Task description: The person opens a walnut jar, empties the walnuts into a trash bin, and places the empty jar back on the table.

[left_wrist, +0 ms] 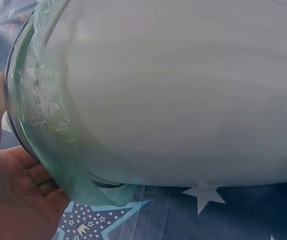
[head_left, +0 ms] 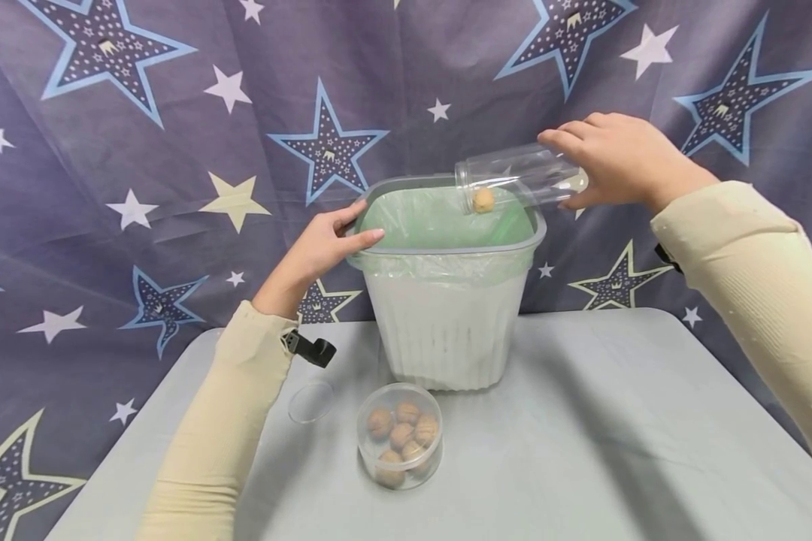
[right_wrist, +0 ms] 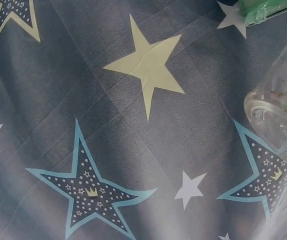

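Observation:
My left hand (head_left: 325,244) grips the left rim of a white ribbed trash bin (head_left: 446,323), thumb over the rim. In the left wrist view its fingers (left_wrist: 41,180) lie beside the green bag liner (left_wrist: 58,145), which folds over the rim. My right hand (head_left: 622,161) holds a clear plastic jar (head_left: 521,174) by its base end, tipped nearly sideways with its open mouth over the bin. One round tan piece, walnut-like (head_left: 483,200), lies inside the jar near the mouth. In the right wrist view, only the jar's base (right_wrist: 271,117) shows at the right edge.
A round clear tub (head_left: 401,462) with several walnuts (head_left: 402,436) stands in front of the bin on the pale table (head_left: 555,466). A clear disc-shaped lid (head_left: 311,401) lies left of it. Behind the table hangs a star-patterned curtain (head_left: 406,60).

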Demonstrator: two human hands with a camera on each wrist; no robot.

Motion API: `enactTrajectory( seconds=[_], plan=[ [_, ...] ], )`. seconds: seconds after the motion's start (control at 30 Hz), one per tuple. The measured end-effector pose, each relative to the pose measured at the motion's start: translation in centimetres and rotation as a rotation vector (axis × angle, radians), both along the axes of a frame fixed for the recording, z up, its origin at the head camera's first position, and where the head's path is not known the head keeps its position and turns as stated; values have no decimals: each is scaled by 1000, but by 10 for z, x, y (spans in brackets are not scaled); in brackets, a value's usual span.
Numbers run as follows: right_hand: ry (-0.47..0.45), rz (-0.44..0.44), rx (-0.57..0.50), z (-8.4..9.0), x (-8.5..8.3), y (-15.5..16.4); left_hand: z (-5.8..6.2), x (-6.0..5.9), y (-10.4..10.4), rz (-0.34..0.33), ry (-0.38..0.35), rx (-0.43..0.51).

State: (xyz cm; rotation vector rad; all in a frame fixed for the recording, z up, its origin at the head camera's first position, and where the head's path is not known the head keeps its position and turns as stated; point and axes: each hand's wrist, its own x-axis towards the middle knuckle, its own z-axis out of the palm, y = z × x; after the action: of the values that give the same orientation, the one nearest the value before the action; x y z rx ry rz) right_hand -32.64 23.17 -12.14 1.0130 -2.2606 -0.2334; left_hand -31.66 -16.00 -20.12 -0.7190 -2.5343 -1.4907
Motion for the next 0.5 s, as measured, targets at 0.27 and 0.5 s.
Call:
enactTrajectory(
  seconds=[0.27,0.5],
  plan=[
    [-6,-5,37,-1,0,0,-1,-1,-1,3,-17,11],
    [5,-4,54,-2,0,3,0,-1,1,-1,-12,1]
  ],
)
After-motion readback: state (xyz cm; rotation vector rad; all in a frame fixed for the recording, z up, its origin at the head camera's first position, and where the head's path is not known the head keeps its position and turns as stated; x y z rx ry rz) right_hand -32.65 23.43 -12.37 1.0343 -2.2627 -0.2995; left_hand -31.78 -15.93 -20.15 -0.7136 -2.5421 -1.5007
